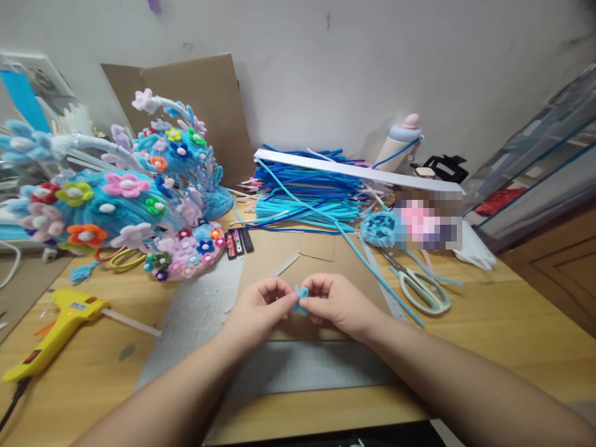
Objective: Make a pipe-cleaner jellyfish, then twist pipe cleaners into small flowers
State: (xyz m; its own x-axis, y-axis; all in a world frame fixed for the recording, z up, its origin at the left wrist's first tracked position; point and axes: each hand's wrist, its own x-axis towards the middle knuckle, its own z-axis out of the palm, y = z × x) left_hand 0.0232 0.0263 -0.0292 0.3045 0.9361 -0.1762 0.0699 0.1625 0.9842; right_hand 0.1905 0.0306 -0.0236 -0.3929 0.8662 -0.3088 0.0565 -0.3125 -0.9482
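A small light-blue pipe-cleaner piece (300, 299), bent into loops like petals, is pinched between both hands above a brown cardboard sheet (284, 257). My left hand (259, 304) grips it from the left with thumb and fingers. My right hand (336, 300) grips it from the right. Both forearms reach in from the bottom edge. Under the cardboard lies a grey cutting mat (200, 310) on the wooden table (503, 316).
A big blue pipe-cleaner ornament with coloured flowers (116, 198) stands at left. A yellow glue gun (56, 326) lies front left. A pile of blue pipe cleaners (302, 192) lies behind, under a white strip (354, 169). Scissors (419, 285) lie at right, near a bottle (401, 144).
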